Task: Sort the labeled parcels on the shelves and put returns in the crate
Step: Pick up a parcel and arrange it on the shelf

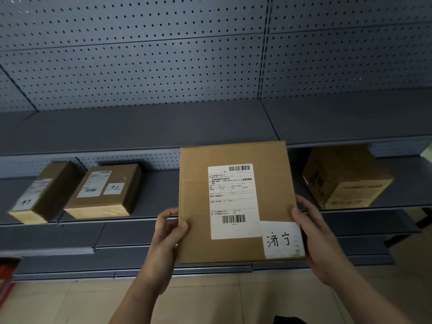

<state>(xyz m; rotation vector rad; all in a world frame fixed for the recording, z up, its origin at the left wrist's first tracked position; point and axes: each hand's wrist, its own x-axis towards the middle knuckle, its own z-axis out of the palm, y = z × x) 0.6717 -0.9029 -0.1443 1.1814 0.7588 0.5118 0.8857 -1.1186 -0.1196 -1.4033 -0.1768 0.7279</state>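
I hold a flat brown parcel [238, 202] upright in front of the shelves, its face toward me. It carries a white shipping label with barcodes and a handwritten white sticker at its lower right corner. My left hand [167, 232] grips its left edge, thumb on the front. My right hand [315, 232] grips the right edge near the sticker. On the middle shelf [154, 202] lie two labeled parcels: one at far left [44, 190] and one beside it [105, 190] with a handwritten sticker. A larger printed carton [346, 178] sits on the shelf at the right.
Grey pegboard backs the shelving. The upper shelf [140, 127] holds nothing in view. A red object [7, 277] shows at the lower left edge. Beige floor tiles lie below the bottom shelf.
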